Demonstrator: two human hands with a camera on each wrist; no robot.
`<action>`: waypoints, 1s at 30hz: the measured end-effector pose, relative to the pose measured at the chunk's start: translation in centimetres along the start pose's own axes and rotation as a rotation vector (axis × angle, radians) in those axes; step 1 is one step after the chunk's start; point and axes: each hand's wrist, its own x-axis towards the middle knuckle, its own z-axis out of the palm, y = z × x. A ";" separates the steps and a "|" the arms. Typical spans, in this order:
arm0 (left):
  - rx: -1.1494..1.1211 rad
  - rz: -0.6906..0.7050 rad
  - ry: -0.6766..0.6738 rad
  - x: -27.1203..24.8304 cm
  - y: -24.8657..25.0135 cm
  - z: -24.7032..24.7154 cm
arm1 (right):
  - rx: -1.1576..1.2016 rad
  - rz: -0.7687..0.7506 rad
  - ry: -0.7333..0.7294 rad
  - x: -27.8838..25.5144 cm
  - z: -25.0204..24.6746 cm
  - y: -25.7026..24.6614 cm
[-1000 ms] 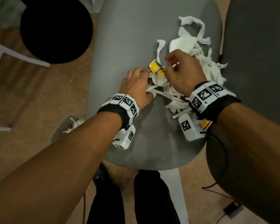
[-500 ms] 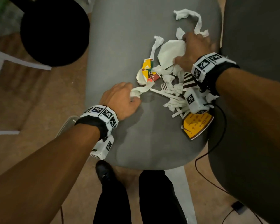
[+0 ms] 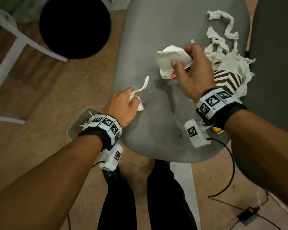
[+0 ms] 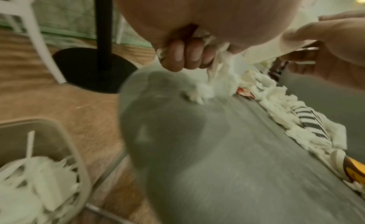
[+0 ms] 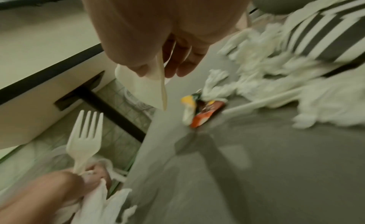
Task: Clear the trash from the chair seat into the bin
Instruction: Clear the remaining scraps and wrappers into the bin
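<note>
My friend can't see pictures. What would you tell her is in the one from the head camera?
Looking down at a grey chair seat, a person's left hand grips a white plastic fork with some tissue, and the right hand pinches a white napkin. More torn tissue lies along the seat's right side, and a bin sits on the floor to the left.

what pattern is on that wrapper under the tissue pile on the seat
Dark brown and white stripes on the wrapper; it shows best in the head view.
</note>
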 end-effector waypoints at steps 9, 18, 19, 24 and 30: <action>-0.099 -0.387 0.203 -9.1 -12.8 -3.1 | 0.049 -0.110 -0.355 -9.3 14.5 -10.8; -0.275 -0.713 0.121 -15.7 -22.0 -4.2 | -0.413 -0.109 -0.883 -13.9 23.1 -12.3; -0.326 -0.709 0.081 -15.6 -22.4 -3.9 | -0.407 -0.122 -0.897 -14.1 23.2 -12.2; -0.372 -0.658 -0.132 -14.1 -23.1 -2.7 | -0.329 -0.145 -0.915 -14.6 22.8 -11.8; -0.082 -0.647 -0.223 -12.4 -21.9 -3.0 | -0.197 -0.085 -0.850 -12.3 19.4 -11.7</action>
